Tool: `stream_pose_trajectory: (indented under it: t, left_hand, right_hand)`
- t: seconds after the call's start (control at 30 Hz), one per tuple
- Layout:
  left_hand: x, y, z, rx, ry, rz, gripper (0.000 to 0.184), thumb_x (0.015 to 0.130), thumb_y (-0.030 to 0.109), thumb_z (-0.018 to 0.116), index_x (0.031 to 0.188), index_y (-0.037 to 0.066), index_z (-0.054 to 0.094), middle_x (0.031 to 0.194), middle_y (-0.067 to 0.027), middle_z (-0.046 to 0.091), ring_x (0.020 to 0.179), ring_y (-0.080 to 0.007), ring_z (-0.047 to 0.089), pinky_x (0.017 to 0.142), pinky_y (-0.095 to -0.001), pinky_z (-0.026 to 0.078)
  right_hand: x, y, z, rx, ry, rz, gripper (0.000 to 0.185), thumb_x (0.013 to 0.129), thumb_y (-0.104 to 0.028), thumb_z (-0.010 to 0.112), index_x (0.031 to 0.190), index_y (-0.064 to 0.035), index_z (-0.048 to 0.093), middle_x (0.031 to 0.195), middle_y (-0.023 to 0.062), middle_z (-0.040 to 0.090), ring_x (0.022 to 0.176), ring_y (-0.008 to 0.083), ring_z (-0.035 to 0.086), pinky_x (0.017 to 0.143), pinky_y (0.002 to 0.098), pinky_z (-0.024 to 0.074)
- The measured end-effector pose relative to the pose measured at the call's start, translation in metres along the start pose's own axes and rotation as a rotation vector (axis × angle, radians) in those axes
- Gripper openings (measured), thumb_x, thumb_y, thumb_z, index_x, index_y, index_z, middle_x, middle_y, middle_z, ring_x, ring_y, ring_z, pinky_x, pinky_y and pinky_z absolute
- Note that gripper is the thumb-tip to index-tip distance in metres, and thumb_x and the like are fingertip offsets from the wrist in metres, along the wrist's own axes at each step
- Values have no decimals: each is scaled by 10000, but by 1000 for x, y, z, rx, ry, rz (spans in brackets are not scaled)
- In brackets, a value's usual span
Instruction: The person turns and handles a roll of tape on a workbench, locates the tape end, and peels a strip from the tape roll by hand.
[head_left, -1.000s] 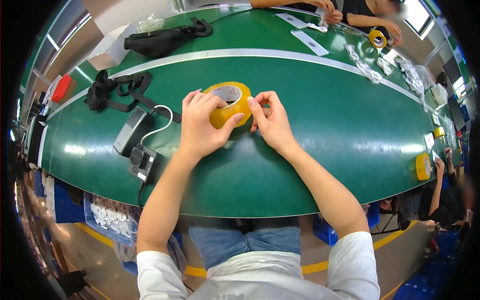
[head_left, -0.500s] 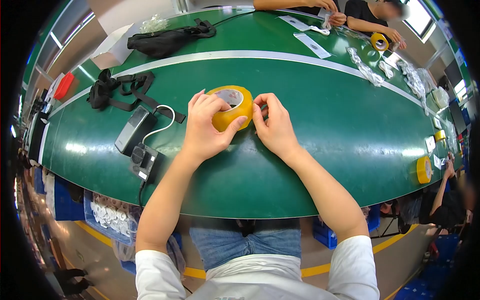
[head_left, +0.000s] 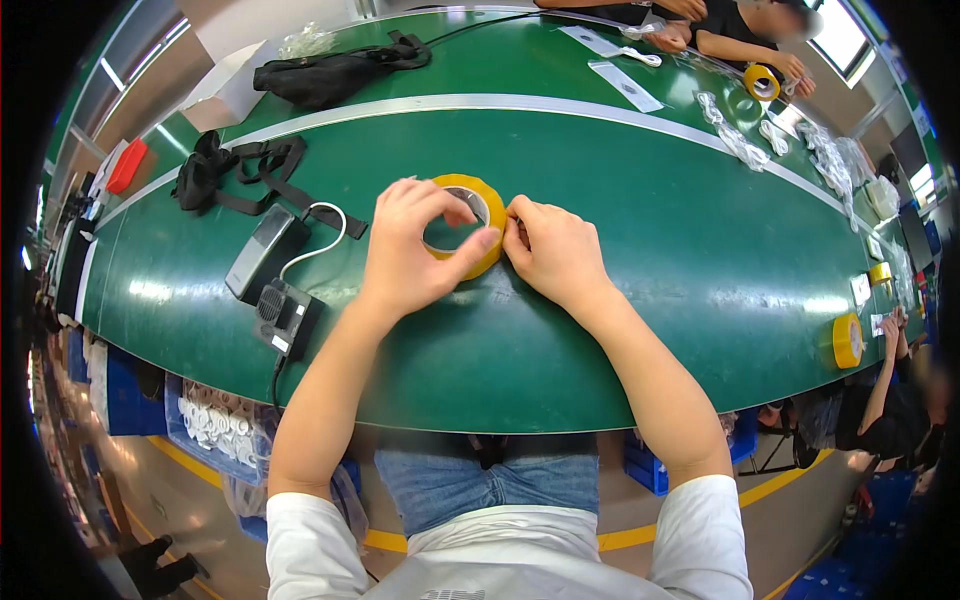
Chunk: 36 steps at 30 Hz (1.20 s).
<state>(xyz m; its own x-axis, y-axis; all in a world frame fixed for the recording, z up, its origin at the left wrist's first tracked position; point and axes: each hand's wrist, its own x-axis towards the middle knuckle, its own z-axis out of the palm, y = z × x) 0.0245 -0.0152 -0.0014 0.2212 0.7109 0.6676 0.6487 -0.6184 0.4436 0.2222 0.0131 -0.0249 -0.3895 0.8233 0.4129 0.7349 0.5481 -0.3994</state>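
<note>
A wide roll of yellow packing tape [head_left: 494,205] stands tilted above the green table in front of me, its hollow core facing up and toward me. My left hand [head_left: 408,245] grips the roll from the left, with the thumb on its near side and the fingers curled over the core. At the roll's right edge, my right hand [head_left: 556,248] is closed, thumb and forefinger pinched together and touching the tape. What lies between those fingertips is too small to make out.
To the left lie a black power bank-like box [head_left: 268,250] with a white cable, a small black device [head_left: 283,316] and black straps [head_left: 270,180]. Another tape roll [head_left: 847,341] sits near the right edge. Co-workers' hands [head_left: 790,70] are across the table among bagged cables [head_left: 735,135].
The roll has turned so its core shows more openly. My left fingers have lifted partly out of the core, and my right fingers have closed more tightly at the roll's edge.
</note>
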Motion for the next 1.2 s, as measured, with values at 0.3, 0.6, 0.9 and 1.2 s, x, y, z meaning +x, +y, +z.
stream_pose_trajectory:
  t: [0.3,0.6,0.9,1.2]
  left_hand:
    - [-1,-15,-13,53,15,-289,313,858,205,773,1104,36,678,1136,-130,628,1144,-291,616,991,-392,482]
    - [-1,6,-14,131,-116,-162,671,703,410,887,1251,115,635,1379,-211,489,1308,-396,476,1060,-495,438]
    - [-2,2,-18,78,-211,-82,554,689,295,906,1164,118,683,1347,-147,533,1329,-353,453,1108,-474,400]
    - [-7,-25,-1,-407,-40,-275,225,870,203,794,958,50,655,1069,-73,677,1118,-231,600,991,-355,451]
  right_hand:
    - [-1,0,3,99,32,35,83,907,-159,606,890,-78,603,809,84,693,702,315,676,600,438,522]
    - [2,1,2,214,7,71,118,858,-207,644,849,-93,616,786,69,673,707,310,673,610,422,528]
    - [11,29,17,636,18,214,117,852,-150,650,869,-35,636,658,57,588,588,123,552,575,292,441]
    - [8,20,14,943,43,76,140,991,-146,598,910,-34,572,696,-31,510,612,40,443,548,216,367]
